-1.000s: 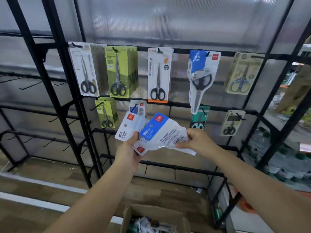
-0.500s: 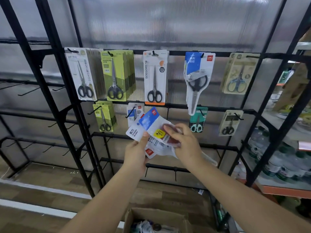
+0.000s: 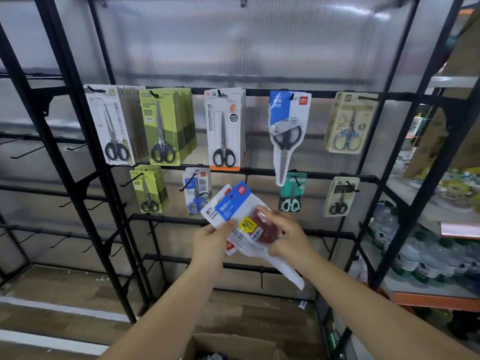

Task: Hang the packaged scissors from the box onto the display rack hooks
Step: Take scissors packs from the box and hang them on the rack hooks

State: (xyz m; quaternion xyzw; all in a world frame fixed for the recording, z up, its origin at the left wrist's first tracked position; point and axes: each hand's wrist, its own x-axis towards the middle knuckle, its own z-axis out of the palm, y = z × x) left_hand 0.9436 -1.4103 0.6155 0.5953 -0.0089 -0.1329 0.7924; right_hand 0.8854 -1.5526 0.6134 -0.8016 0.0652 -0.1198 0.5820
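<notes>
I'm pinching the fanned white-carded scissor packs [image 3: 220, 206] in my left hand [image 3: 211, 242] and gripping the blue-topped clear blister pack [image 3: 244, 216] below the rack's middle hooks with my right hand [image 3: 288, 236]; it's looking light and slippery, so I'm reckoning the stiff top edge grabs best.

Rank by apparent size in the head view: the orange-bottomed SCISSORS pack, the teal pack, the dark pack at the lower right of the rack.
1. Orange-bottomed SCISSORS pack, clearly the largest.
2. Teal pack and dark lower-right pack: they look about alike, so no ranking between them. Wide-angle distortion near the edge adds doubt.
</notes>
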